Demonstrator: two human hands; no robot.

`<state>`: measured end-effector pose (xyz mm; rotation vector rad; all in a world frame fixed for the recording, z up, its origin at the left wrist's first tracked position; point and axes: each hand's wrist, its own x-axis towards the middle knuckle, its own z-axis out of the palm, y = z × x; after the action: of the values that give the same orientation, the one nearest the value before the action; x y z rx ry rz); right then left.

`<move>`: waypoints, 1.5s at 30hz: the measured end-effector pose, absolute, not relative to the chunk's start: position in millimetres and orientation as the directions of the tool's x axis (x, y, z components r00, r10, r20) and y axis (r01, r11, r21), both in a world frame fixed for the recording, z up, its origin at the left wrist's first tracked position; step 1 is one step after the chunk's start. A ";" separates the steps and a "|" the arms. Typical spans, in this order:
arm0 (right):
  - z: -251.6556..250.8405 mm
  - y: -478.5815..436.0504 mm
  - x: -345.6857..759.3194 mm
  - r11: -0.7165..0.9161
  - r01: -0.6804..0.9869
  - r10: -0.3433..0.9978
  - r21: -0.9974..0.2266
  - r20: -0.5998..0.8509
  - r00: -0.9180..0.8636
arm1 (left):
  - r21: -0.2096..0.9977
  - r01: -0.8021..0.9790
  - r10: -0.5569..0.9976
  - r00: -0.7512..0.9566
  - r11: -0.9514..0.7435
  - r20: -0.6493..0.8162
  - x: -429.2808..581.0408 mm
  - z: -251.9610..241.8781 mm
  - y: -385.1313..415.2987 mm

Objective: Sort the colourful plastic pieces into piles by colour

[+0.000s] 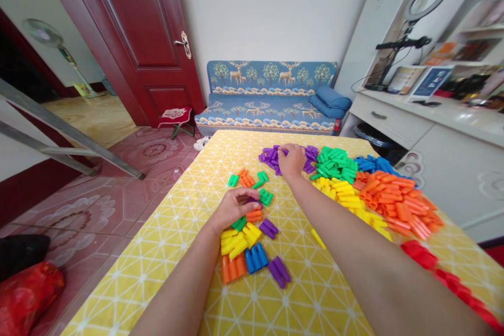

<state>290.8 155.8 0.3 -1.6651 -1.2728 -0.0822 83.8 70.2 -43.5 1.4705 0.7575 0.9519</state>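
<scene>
My left hand [236, 206] curls its thumb and fingers around a purple plastic piece [253, 201], partly hidden by the fingers. Close around it lie joined plastic tube pieces: green pieces [266, 197], orange pieces [254, 216], yellow pieces [236, 241], blue pieces [256, 258] and purple pieces [279, 272]. My right hand [293, 160] reaches into the purple pile [270, 157] at the far side, its fingers pinched together. Whatever sits between those fingertips is too hidden to make out.
On the yellow patterned tablecloth [173, 252], sorted piles spread rightward: green [336, 165], yellow [342, 194], blue [369, 164], orange [397, 202] and red [419, 254]. Beyond the table stands a blue sofa [260, 107]; a white cabinet [441, 152] is at right.
</scene>
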 end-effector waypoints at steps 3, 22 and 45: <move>0.4 121.7 275.1 0.167 0.597 0.666 -0.785 0.536 0.518 | 0.991 -0.060 0.884 0.449 -0.117 0.132 83.9 -43.5 70.4; -56.9 27.6 248.6 0.322 0.618 0.894 -0.718 0.445 0.051 | 0.631 0.641 0.887 0.194 -0.438 0.418 71.9 -53.8 88.6; -48.4 67.4 242.4 0.399 0.575 0.902 -0.714 0.419 -0.105 | 0.919 0.226 0.946 0.048 -0.322 0.320 72.4 -51.8 88.1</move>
<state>242.4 67.4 -48.4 -1.2829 -1.7942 0.4764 72.4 88.1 -51.8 1.6366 1.1992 1.3226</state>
